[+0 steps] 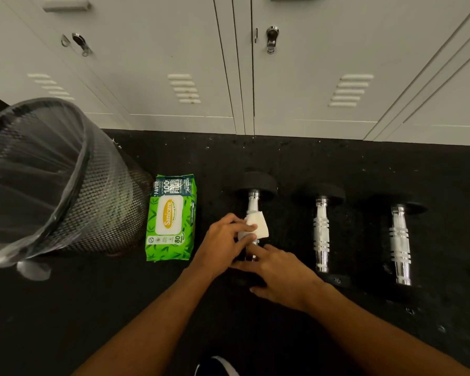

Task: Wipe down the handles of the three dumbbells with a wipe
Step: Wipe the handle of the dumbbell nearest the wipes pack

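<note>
Right hand [280, 278] by left dumbbell [254, 210]; lined mesh bin [73, 191], contents unclear

Far side: row of pale grey metal lockers [174, 63] with slotted vents, silver key locks [272, 39] and flat pull handles. Below and nearer: black speckled rubber floor [92, 308], scattered with pale flecks. At left, on that floor: black wire-mesh waste bin [65, 185] lined with a clear plastic bag. Even, dim indoor light throughout.
</note>
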A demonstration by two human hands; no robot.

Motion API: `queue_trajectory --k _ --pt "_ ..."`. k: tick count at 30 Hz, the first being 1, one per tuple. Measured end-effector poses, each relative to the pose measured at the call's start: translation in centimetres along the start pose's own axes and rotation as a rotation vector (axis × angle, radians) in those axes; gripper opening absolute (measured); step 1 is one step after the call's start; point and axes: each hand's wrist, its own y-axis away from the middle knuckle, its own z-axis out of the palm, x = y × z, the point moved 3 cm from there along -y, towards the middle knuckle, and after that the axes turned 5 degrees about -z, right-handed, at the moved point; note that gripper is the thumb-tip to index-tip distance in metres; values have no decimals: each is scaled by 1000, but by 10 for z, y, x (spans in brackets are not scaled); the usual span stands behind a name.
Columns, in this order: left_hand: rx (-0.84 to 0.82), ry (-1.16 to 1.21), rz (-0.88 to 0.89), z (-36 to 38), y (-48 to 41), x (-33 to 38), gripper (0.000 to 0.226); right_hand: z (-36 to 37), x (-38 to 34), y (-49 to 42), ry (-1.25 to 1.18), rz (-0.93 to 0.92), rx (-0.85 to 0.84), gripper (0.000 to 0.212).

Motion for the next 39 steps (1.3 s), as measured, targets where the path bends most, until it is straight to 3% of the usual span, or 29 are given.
queue_trajectory --k 15,22,29,34,39 --pt "226 79 -56 4 -30 3 24 10 -3 1 16 1 6 69" --pt "116 104 -64 3 -13 -2 24 10 -3 3 20 -7 9 68" --pt "-158 197 -124 -3 21 -20 19 8 -3 7 -5 3 27 67" --pt "48 -50 -7 -1 11 -22 10 9 -4 5 -9 -7 36 66" --pt "36 188 -109 -2 -8 -14 4 9 -3 5 0 -12 31 66"
